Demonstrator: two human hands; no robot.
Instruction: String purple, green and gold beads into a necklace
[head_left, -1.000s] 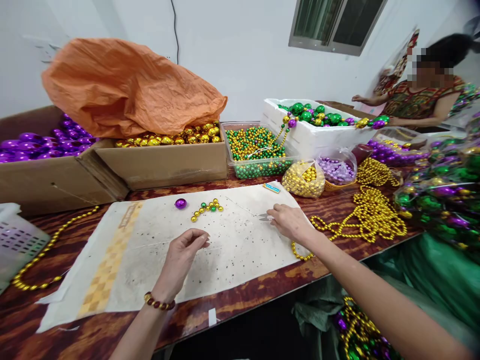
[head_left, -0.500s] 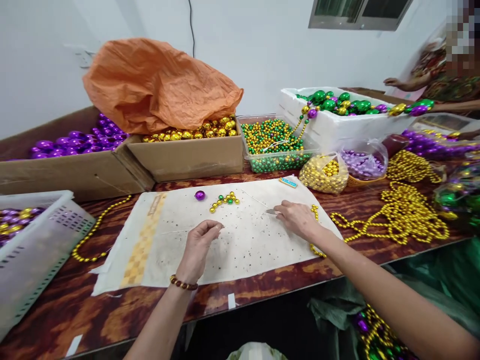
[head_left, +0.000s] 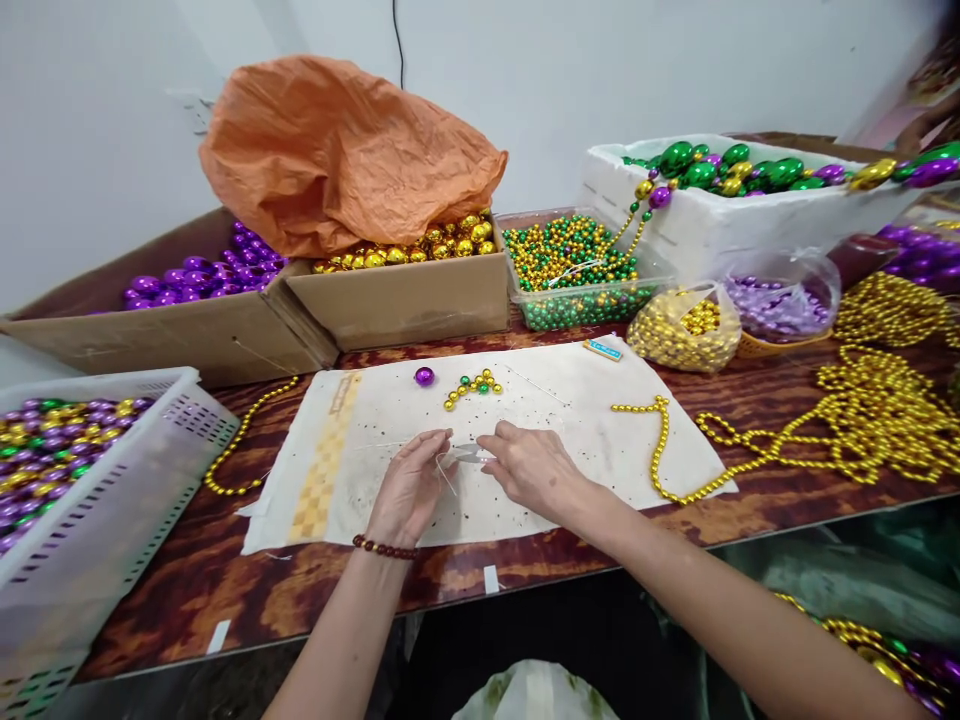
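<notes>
A thin white string is pinched in the fingers of my left hand, and its loose ends stick out past the fingertips. My right hand is closed on small metal thread snips, whose blades point left at the string. Whether the blades touch it I cannot tell. Just beyond the hands, gold and green beads lie in a loose cluster on the white cloth, with one larger purple bead to their left. Another piece of string rests on the cloth behind my right hand.
Cardboard boxes of purple and gold balls stand at the back, under an orange sheet. A clear tub and a white foam box hold beads. A white basket stands left; gold bead strands lie right.
My right hand has brought the snips left, close to my left hand. Looped string now shows at the left fingers. The view has shifted slightly, and more of the gold strand shows.
</notes>
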